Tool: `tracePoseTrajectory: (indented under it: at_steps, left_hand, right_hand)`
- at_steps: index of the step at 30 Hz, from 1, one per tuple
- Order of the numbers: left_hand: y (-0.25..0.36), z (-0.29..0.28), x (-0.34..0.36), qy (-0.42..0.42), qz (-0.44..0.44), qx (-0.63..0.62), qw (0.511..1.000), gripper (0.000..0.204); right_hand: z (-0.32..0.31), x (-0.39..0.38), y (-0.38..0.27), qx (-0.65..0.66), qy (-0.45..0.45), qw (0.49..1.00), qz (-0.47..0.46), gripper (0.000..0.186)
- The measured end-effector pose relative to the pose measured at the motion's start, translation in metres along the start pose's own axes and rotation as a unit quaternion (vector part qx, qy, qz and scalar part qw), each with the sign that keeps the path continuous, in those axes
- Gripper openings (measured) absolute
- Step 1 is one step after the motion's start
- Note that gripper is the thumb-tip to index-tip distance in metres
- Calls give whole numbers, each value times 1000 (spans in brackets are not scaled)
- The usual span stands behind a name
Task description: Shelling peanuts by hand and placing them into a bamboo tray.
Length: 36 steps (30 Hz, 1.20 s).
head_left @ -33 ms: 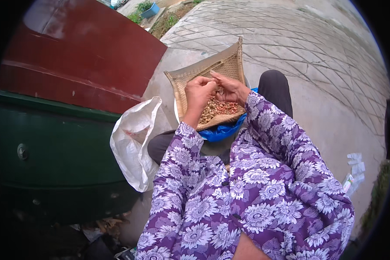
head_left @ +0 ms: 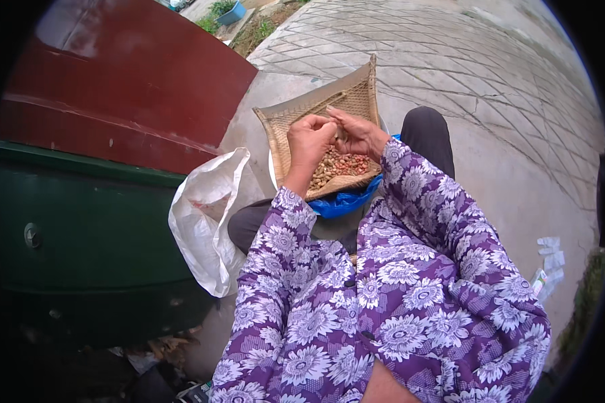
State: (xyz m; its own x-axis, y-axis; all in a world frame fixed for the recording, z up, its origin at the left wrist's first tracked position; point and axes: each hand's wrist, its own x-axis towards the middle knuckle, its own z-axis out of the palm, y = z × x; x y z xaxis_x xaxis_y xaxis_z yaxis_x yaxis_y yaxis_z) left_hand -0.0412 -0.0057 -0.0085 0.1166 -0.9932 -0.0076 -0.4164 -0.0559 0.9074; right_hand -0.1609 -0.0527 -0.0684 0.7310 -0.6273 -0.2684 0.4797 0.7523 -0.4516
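While sitting with knees spread, holds left hand point(head_left: 312, 144) and right hand point(head_left: 361, 137) close together above a woven tray point(head_left: 361, 96), with fingertips meeting or nearly so. Has the left fingers curled toward the thumb in a pinching shape, and the right hand turned inward to face them, loosely bent. Cannot tell about a grip on anything: too small and shaded between the hands. Carries in the tray, toward the end nearest the body and partly hidden by the hands, a spread of tan pods point(head_left: 324, 177), mostly to the left, and reddish kernels point(head_left: 356, 165), mostly to the right, with the two lots touching. Has the tray set between the knees, its near edge just above crumpled blue plastic point(head_left: 346, 204). Wears a purple jacket point(head_left: 400, 282) patterned with pale flowers, sleeved down to the wrists, and dark trousers point(head_left: 427, 138). Just beside the left knee, has a white sack point(head_left: 198, 221) with its mouth open, near a dark green panel point(head_left: 94, 228) and a dark red panel point(head_left: 134, 80). Beyond the tray, faces concrete ground point(head_left: 511, 154) scored with crossing lines; farther off at upper left, a blue tub point(head_left: 232, 13) near green plants point(head_left: 212, 24). At right, well apart from the tray, has pale strips point(head_left: 552, 262) lying on the ground.
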Motion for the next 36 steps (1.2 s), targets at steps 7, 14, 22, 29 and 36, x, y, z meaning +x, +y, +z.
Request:
tracePoseTrajectory:
  at_steps: [7,14,22,29,36]
  left_hand:
    - [-47,-38,-4,76,-60,-171,980,12]
    - [-153,-44,-39,48,-326,-98,939,6]
    - [-198,0,-41,20,-349,-34,936,8]
    - [-277,12,-41,35,-292,176,939,26]
    - [-273,8,-43,59,-257,174,949,12]
  right_hand:
    - [5,2,-47,-186,55,981,-10,21]
    - [32,1,-63,-209,67,972,-79,19]
    - [64,-26,-54,-177,18,982,-63,22]
    - [81,-29,-48,-160,45,984,-70,21]
    - [91,-30,-49,-148,33,986,-67,22]
